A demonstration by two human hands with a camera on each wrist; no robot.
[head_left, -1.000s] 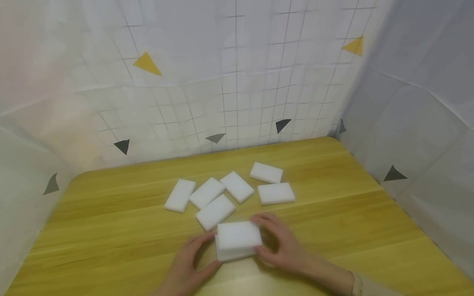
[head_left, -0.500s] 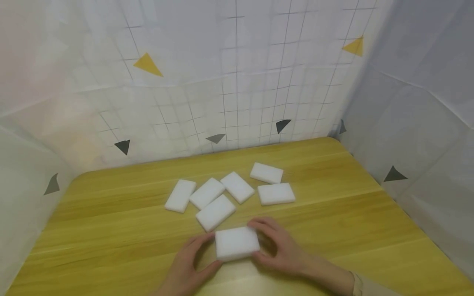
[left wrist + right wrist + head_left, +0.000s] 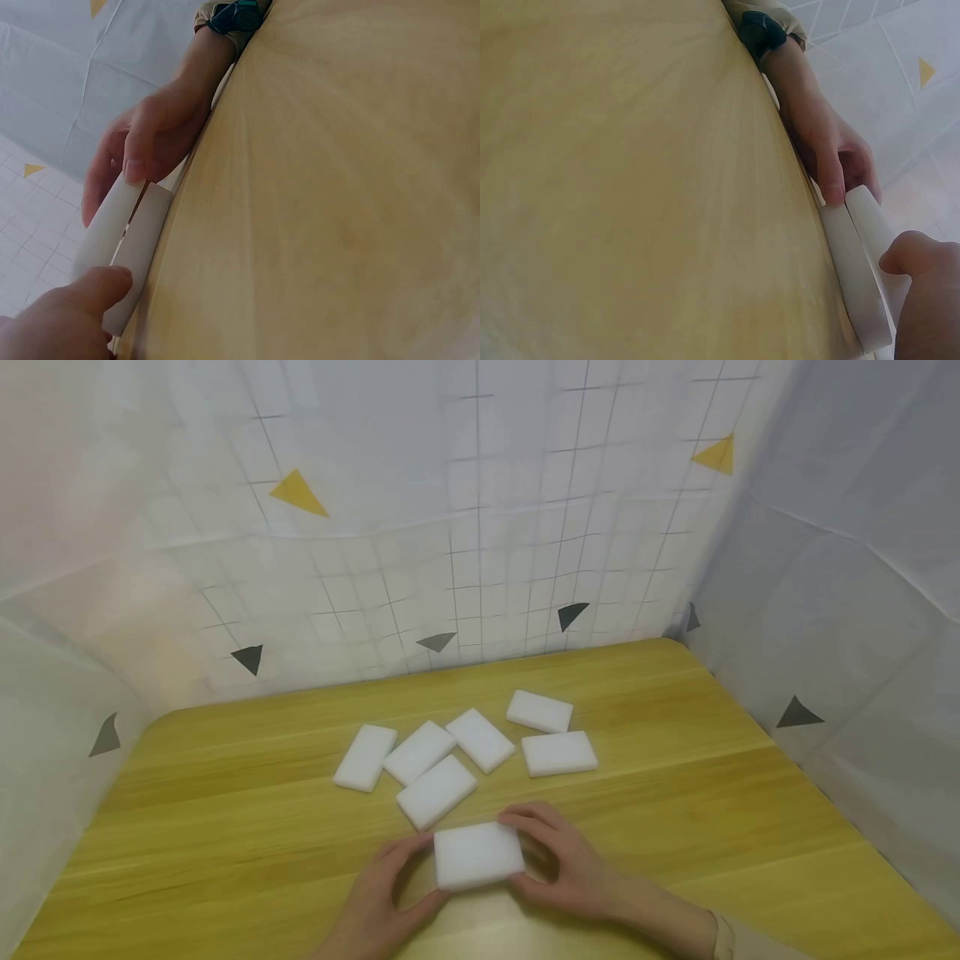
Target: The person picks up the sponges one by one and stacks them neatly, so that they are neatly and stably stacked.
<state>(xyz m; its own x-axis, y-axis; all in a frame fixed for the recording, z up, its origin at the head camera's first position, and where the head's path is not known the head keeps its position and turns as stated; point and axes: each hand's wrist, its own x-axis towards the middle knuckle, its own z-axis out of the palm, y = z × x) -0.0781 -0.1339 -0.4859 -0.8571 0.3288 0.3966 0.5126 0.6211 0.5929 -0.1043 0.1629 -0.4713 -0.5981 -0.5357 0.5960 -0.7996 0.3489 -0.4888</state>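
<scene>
A stack of two white foam blocks (image 3: 477, 855) lies on the yellow wooden table (image 3: 675, 793) near its front edge. My left hand (image 3: 420, 870) grips the stack's left end between thumb and fingers. My right hand (image 3: 536, 852) grips its right end the same way. In the left wrist view the two blocks (image 3: 131, 247) show as separate layers with a thin seam, my left thumb near and the right hand (image 3: 150, 142) beyond. The right wrist view shows the same stack (image 3: 862, 277) edge-on, with the left hand (image 3: 832, 150) behind it.
Several more white foam blocks lie flat in a loose cluster behind the stack, among them one at the left (image 3: 365, 757), one in the middle (image 3: 437, 790) and one at the right (image 3: 559, 752). White patterned sheets (image 3: 480, 527) wall the table at the back and on both sides.
The stack has come down a little and settled flat on the table between both hands. The loose blocks behind have not moved.
</scene>
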